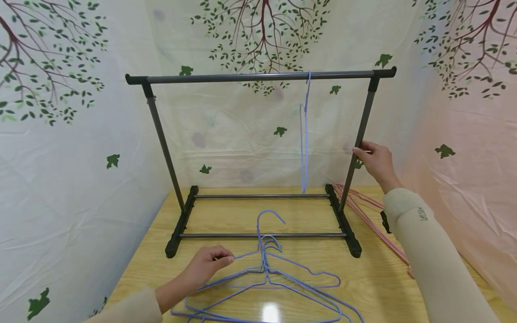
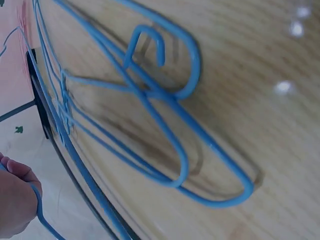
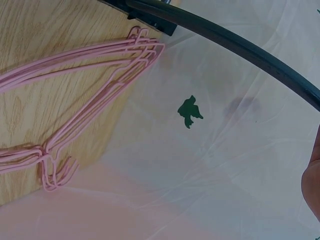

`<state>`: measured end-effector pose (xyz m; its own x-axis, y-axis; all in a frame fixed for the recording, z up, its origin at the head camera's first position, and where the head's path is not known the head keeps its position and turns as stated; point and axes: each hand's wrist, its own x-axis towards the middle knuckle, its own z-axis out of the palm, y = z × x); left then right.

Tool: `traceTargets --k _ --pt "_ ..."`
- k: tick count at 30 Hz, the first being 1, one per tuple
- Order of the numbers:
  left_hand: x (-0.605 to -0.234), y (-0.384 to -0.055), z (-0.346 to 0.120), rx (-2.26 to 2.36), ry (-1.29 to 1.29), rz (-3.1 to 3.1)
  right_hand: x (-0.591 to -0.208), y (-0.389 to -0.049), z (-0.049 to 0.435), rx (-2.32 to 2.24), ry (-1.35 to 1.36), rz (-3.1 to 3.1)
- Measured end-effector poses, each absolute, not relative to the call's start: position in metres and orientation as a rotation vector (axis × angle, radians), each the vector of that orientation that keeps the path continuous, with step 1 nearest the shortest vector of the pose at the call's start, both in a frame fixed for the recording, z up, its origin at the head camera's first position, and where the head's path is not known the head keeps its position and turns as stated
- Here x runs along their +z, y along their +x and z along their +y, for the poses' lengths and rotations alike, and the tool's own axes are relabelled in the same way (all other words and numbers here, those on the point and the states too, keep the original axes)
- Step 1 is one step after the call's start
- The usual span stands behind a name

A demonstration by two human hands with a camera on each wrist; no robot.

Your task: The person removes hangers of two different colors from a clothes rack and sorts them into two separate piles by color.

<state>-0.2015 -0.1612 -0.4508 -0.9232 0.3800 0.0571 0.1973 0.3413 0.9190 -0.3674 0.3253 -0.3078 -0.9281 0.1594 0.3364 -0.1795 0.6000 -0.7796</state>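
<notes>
A blue wire hanger [image 1: 259,226] is pinched at its left shoulder by my left hand [image 1: 203,268], its hook raised above the others. Below it, several more blue hangers [image 2: 215,148] lie overlapping on the table. My right hand [image 1: 377,162] grips the right post [image 1: 365,117] of a black clothes rack [image 1: 226,79], thumb on the near side. From the rack's top bar, right of its middle, one blue hanger [image 1: 305,148] hangs edge-on. In the right wrist view only a sliver of the right hand [image 3: 311,187] shows, beside the dark post.
Pink hangers [image 3: 95,107] lie bunched on the wooden table [image 1: 155,242], right of the rack and under my right forearm. The rack's base has two thin crossbars and black feet [image 1: 173,246]. A leaf-patterned cloth [image 1: 242,130] stands behind and at both sides.
</notes>
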Motion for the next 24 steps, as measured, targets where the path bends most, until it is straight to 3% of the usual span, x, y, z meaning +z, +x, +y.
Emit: traceTargets --k 9,24 --pt "-0.472 -0.2 -0.153 1.622 0.434 2.323 -0.308 -0.366 0.325 1.237 0.031 -2.458" --pt "-0.493 -0.215 -0.146 1.344 0.645 2.533 -0.309 -0.364 0.326 1.241 0.037 -2.463"
